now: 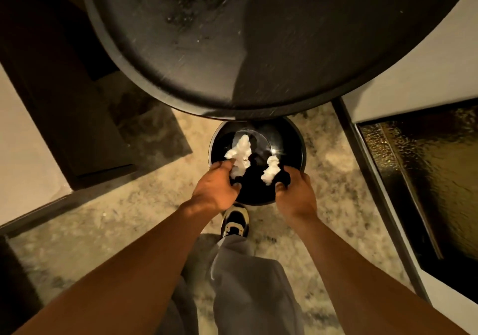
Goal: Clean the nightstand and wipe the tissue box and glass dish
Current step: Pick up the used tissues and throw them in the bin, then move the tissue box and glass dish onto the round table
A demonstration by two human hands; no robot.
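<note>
The round dark nightstand top (258,50) fills the upper frame, bare, with dusty smears and streaks near its far side. Below its front edge a round black bin (302,153) stands open on the floor. My left hand (216,187) hovers over the bin's left rim and pinches a crumpled white tissue (241,153). Over the right rim, my right hand (294,195) curls its fingers around a smaller crumpled white tissue (270,171). Both wads hang over the bin's dark inside. No tissue box or glass dish is in view.
My shoe (235,220) sits at the bin's near base, on a mottled beige floor (129,218). A dark cabinet (64,101) stands at left. At right is a white ledge (426,81) beside a dark textured glass panel (439,179).
</note>
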